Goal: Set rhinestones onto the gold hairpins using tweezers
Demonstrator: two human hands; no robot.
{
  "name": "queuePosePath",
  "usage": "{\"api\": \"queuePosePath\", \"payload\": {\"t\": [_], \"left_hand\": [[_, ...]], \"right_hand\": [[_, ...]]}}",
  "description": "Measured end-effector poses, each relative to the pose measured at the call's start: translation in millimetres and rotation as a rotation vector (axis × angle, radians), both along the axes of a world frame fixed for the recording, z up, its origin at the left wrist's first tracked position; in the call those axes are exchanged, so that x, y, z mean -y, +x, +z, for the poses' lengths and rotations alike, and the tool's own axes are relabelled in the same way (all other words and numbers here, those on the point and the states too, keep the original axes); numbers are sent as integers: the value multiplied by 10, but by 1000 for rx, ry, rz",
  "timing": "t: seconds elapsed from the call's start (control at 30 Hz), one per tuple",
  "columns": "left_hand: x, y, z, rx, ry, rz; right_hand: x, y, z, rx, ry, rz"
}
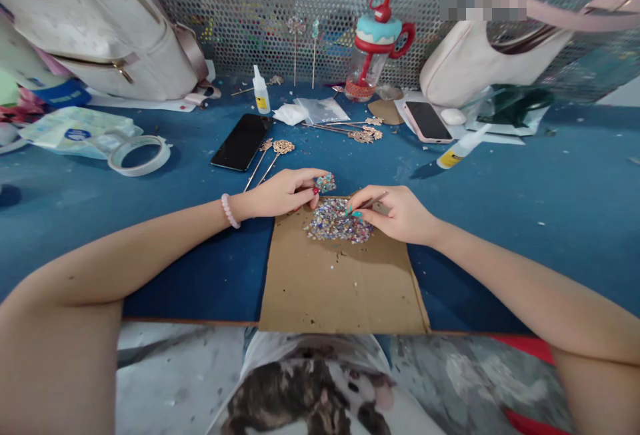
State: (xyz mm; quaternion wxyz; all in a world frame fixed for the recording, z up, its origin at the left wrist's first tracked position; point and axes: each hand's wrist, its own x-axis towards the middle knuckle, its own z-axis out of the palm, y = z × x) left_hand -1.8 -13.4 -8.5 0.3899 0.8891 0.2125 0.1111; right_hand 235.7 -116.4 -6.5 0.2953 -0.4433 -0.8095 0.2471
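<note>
Between the thumb and fingers of my left hand is the jewelled head of a hairpin, covered with blue-green and amber stones; its stem is hidden. My right hand pinches a thin dark stick-like tool, its tip pointing down at a pile of small multicoloured rhinestones. The rhinestones lie on a sheet of brown cardboard at the table's front edge. Just beyond my left hand, two gold hairpins with openwork heads lie on the blue table.
A black phone, a white tape roll and glue bottles surround the work area. More gold hairpins, a pink-cased phone and a red-lidded cup sit farther back. Bags stand against the perforated metal panel.
</note>
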Motion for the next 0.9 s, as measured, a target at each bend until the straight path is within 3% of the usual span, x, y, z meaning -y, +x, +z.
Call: {"api": "queuePosePath", "payload": {"t": [0.5, 0.9], "left_hand": [[2, 4, 8, -3, 0, 4], [-8, -7, -24, 17, -11, 3]], "right_hand": [[15, 4, 3, 37, 38, 55], [8, 8, 16, 66, 59, 13]]}}
